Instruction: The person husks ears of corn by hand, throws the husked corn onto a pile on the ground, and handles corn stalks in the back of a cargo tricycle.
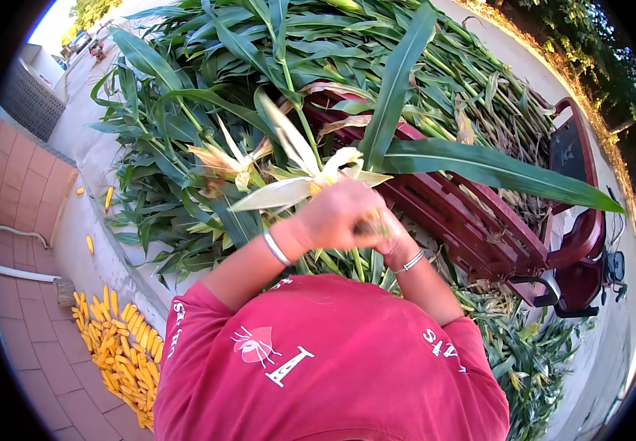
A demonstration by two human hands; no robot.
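In front of my chest my left hand (pixel 338 209) and my right hand (pixel 391 234) are close together, both closed and somewhat blurred. They are on an ear of corn (pixel 369 223), mostly covered by my fingers, with a brownish end showing between the hands. Just beyond my left hand, pale husk leaves (pixel 285 194) spread open around the ear's base, on a green corn stalk (pixel 299 110) with long leaves. To the left of it, another opened husk (pixel 238 163) stands on a stalk.
A dark red cart (pixel 472 220) loaded with corn stalks (pixel 436 73) stands ahead and right. Yellow husked cobs (pixel 123 353) lie heaped on the tiles at lower left, with a few loose ones nearby. More stalks (pixel 531 367) lie at lower right. A tiled wall (pixel 27 165) borders the left.
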